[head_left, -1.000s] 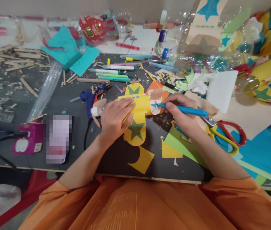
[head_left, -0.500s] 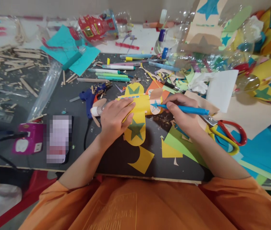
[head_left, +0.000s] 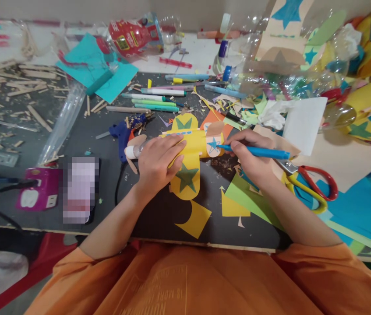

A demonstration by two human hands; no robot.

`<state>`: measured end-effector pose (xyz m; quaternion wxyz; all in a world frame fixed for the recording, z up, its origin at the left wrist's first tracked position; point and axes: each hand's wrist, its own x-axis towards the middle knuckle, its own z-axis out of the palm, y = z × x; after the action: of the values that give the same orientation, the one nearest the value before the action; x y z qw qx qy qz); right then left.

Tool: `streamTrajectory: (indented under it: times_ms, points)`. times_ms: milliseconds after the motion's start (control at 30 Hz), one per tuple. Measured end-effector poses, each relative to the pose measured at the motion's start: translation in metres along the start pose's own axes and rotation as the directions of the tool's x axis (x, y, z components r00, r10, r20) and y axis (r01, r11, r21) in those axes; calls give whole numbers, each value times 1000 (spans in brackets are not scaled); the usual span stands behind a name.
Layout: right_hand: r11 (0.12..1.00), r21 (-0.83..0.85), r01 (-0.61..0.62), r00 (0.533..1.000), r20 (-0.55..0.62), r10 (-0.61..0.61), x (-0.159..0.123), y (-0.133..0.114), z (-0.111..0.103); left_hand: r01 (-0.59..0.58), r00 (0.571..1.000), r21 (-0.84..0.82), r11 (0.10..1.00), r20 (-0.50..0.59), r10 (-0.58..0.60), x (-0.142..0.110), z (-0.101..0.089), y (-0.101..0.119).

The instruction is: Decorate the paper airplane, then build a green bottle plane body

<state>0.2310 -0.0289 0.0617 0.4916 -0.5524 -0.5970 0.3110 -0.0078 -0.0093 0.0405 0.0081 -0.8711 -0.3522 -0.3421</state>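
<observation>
A toy plane (head_left: pixel 193 142), made from a plastic bottle wrapped in yellow paper, lies on its side on the dark table. Dark green stars mark its yellow wings (head_left: pixel 187 177). My left hand (head_left: pixel 160 159) is closed over the body near the bottle's white cap and propeller, its underside hidden. Pinched in my right hand (head_left: pixel 252 153) is a blue marker (head_left: pixel 267 152). Its tip touches or nearly touches a blue star on the peach paper tail piece (head_left: pixel 213 146).
Red-and-yellow scissors (head_left: pixel 319 183) lie by my right forearm among paper sheets. Left of the plane are a blue glue gun (head_left: pixel 119 138), a phone (head_left: pixel 80 190) and a magenta power box (head_left: pixel 37 189). Markers (head_left: pixel 155 105), wood sticks (head_left: pixel 34 74) and plastic bottles (head_left: pixel 277 78) crowd the back.
The marker's rear end has shifted slightly right and down with my right hand. My left hand keeps its place on the plane. The whole view has moved only a little.
</observation>
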Motion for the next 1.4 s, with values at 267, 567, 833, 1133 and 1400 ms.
streamTrajectory:
  times_ms: [267,567,833,1133,1400]
  points:
    - [1000,15,-20,1000,-23,20,0,2,0,29,999,21,999,43,-30,0,-1,1]
    - [1000,3,-16,1000,-9,16,-2,2,0,107,988,-12,994,111,-105,-2,-1,0]
    - [1000,24,-2,1000,-19,3,-1,2,0,72,995,16,997,68,-73,0,0,0]
    - [1000,10,-17,1000,-24,17,-1,0,1,75,995,3,997,64,-75,0,0,2]
    - [1000,-5,-29,999,-26,28,-3,-1,2,48,999,4,999,13,-48,0,1,2]
